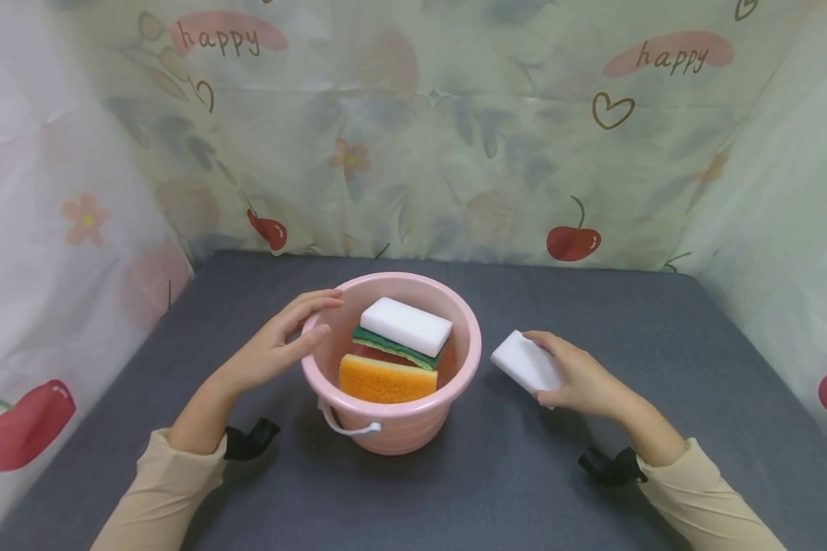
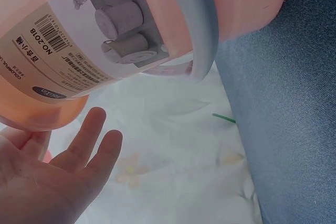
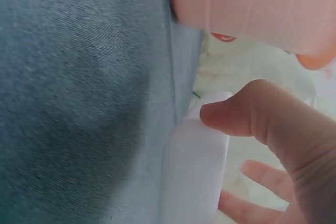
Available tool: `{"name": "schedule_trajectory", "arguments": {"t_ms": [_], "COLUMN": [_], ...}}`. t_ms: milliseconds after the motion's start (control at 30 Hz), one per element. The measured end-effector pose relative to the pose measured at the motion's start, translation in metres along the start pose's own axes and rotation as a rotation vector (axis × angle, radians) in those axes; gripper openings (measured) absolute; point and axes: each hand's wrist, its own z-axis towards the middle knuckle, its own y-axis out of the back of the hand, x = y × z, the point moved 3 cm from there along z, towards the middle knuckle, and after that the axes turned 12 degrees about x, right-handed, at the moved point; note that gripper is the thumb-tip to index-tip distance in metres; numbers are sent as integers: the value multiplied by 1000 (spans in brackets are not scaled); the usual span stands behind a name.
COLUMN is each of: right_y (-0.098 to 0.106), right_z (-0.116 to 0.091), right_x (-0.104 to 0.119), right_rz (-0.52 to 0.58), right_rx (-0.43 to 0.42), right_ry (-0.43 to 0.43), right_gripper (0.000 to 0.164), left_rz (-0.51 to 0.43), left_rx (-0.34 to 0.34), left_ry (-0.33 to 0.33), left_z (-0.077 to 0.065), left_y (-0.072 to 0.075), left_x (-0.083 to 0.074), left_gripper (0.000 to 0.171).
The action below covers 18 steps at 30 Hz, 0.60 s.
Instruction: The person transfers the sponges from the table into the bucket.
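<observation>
A pink bucket (image 1: 393,425) stands upright on the table, its handle hanging at the front left. Inside lie a white sponge (image 1: 406,325), a green scouring pad (image 1: 394,346) under it, and an orange sponge (image 1: 388,380) in front. My left hand (image 1: 282,337) rests at the bucket's left rim, fingers extended; the left wrist view shows two fingers (image 2: 88,135) apart from the wall. To the right of the bucket, my right hand (image 1: 582,375) grips another white sponge (image 1: 527,362) between thumb and fingers, low over the table; its thumb (image 3: 228,116) presses one face.
A dark grey cloth covers the table (image 1: 524,490). Patterned curtains (image 1: 427,153) with cherries and flowers enclose the back and both sides. A black strap end (image 1: 251,440) sticks out at the left wrist, another black strap end (image 1: 609,467) at the right.
</observation>
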Motion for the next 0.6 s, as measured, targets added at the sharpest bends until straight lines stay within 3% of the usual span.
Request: {"name": "schedule_trajectory", "arguments": {"t_ms": [600], "right_y": [35], "right_z": [2], "right_x": [12], "right_rz": [28], "right_rx": [-110], "right_ry": [-30], "right_gripper": [70], "left_rz": [6], "left_rx": [0], "left_ry": [5], "left_z": [0], "left_y": [0], "left_x": [-1], "left_gripper": [39]}}
